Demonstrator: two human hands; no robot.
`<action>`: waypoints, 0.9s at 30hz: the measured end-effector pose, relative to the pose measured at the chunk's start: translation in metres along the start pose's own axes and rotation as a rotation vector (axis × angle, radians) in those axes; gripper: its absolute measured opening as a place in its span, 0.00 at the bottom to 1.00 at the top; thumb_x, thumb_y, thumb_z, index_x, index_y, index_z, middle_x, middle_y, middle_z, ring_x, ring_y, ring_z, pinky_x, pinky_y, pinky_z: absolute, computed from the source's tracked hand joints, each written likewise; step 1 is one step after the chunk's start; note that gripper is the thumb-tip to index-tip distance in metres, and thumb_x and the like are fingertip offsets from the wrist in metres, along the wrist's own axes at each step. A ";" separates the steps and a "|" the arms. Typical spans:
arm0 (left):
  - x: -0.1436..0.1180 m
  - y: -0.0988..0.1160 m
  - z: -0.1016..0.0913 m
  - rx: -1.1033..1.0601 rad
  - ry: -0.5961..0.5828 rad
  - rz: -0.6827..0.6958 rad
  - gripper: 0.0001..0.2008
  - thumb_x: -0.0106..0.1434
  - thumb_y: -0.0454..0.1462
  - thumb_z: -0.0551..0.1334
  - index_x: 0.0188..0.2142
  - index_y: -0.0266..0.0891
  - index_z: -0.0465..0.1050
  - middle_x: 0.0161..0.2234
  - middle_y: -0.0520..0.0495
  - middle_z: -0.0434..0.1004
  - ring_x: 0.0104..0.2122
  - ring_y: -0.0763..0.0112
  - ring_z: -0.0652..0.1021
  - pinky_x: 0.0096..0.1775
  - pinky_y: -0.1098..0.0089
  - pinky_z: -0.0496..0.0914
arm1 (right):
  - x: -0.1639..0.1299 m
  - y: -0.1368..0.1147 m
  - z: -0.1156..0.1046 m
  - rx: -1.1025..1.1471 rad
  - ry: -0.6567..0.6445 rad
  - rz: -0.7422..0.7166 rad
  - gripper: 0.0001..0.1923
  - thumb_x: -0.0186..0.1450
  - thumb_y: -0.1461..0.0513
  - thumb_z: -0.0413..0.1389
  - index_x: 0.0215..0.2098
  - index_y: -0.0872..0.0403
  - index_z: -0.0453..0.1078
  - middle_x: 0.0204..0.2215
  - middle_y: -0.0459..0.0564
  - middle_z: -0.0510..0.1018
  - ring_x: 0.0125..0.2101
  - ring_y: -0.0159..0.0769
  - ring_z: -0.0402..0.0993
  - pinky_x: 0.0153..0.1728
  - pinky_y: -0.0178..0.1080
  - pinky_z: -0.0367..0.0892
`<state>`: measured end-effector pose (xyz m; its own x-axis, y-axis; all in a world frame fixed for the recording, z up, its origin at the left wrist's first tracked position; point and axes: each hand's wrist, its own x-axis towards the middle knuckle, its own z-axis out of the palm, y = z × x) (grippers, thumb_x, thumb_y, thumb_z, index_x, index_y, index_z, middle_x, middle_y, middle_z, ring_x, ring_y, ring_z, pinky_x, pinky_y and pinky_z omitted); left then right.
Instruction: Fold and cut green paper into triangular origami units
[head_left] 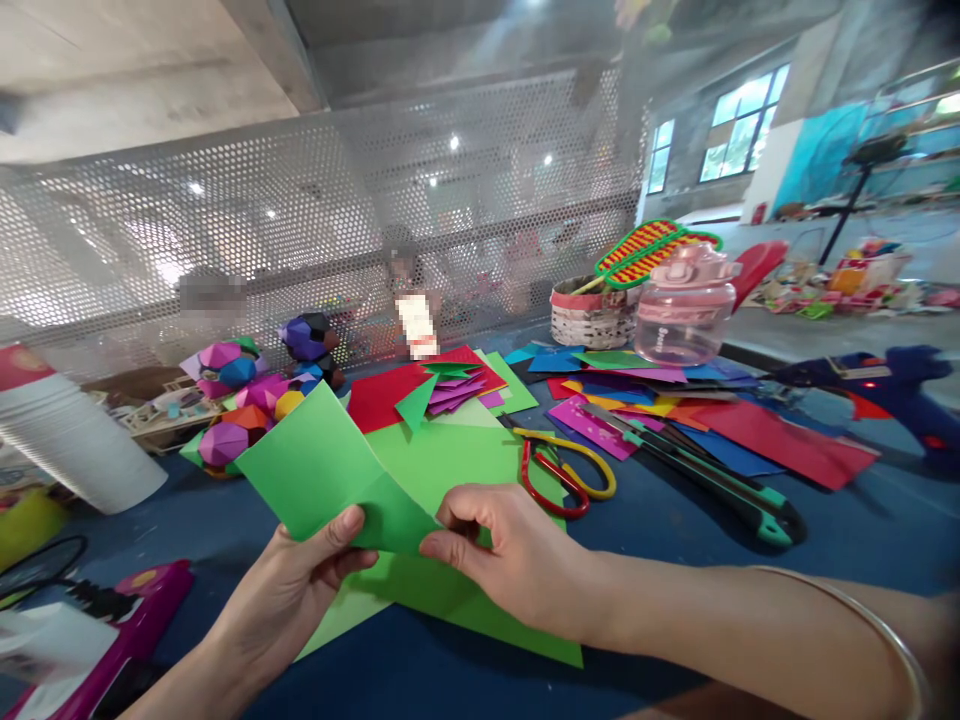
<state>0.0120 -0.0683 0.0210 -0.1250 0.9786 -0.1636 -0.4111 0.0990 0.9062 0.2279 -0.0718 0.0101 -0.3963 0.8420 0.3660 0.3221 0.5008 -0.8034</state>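
Observation:
Between my hands is a green sheet of paper [315, 455], bent along a line with its upper left part raised. My left hand [319, 555] grips its lower left edge, thumb on top and fingers beneath. The thumb and forefinger of my right hand [502, 555] pinch the paper's right corner. Larger light green sheets [450, 455] lie under my hands on the blue table. Just beyond my right hand rest scissors [566, 475] with one red and one yellow handle. Red paper [382, 395] and a small pile of purple pieces [456, 390] lie behind.
A utility knife [705, 485] lies right, by stacked coloured paper [780, 425]. A glue gun [885, 385] is at far right. Behind stand a pink-lidded bottle [684, 315] and a woven basket [589, 318]. Paper cups [82, 440] and folded paper shapes [232, 400] are left.

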 end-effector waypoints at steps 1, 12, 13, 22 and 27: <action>0.000 0.000 -0.001 0.000 0.000 -0.002 0.20 0.31 0.30 0.82 0.25 0.36 0.78 0.24 0.53 0.80 0.22 0.70 0.79 0.21 0.71 0.80 | 0.001 0.001 0.000 0.005 -0.003 0.021 0.17 0.66 0.56 0.60 0.24 0.54 0.65 0.17 0.38 0.61 0.21 0.27 0.54 0.22 0.33 0.51; 0.000 -0.003 -0.002 0.034 -0.032 0.004 0.20 0.35 0.32 0.82 0.26 0.36 0.77 0.25 0.55 0.81 0.24 0.68 0.81 0.22 0.73 0.80 | 0.001 -0.002 -0.002 -0.007 -0.025 0.055 0.13 0.65 0.57 0.59 0.26 0.54 0.65 0.21 0.40 0.66 0.24 0.29 0.60 0.25 0.34 0.54; 0.001 -0.004 -0.002 0.040 -0.032 0.001 0.20 0.34 0.33 0.82 0.27 0.36 0.77 0.25 0.55 0.81 0.24 0.68 0.81 0.23 0.73 0.80 | 0.001 -0.002 -0.002 -0.004 -0.021 0.042 0.12 0.65 0.57 0.59 0.28 0.54 0.66 0.23 0.41 0.68 0.25 0.29 0.62 0.26 0.34 0.55; -0.005 -0.009 -0.004 0.187 -0.168 -0.028 0.20 0.46 0.38 0.80 0.37 0.36 0.78 0.35 0.48 0.85 0.31 0.66 0.83 0.28 0.72 0.81 | 0.002 -0.005 -0.004 0.066 -0.049 0.028 0.19 0.70 0.52 0.53 0.25 0.53 0.61 0.20 0.39 0.59 0.23 0.28 0.55 0.23 0.34 0.50; -0.007 -0.009 -0.002 0.219 -0.198 -0.031 0.18 0.48 0.40 0.79 0.38 0.38 0.80 0.40 0.47 0.85 0.33 0.65 0.83 0.30 0.70 0.81 | 0.003 0.001 -0.001 0.026 0.018 0.013 0.22 0.70 0.54 0.52 0.22 0.53 0.54 0.18 0.38 0.53 0.22 0.28 0.50 0.23 0.35 0.47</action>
<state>0.0151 -0.0767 0.0134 0.0721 0.9886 -0.1325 -0.2047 0.1447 0.9681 0.2282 -0.0686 0.0108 -0.3771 0.8518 0.3636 0.3045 0.4848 -0.8199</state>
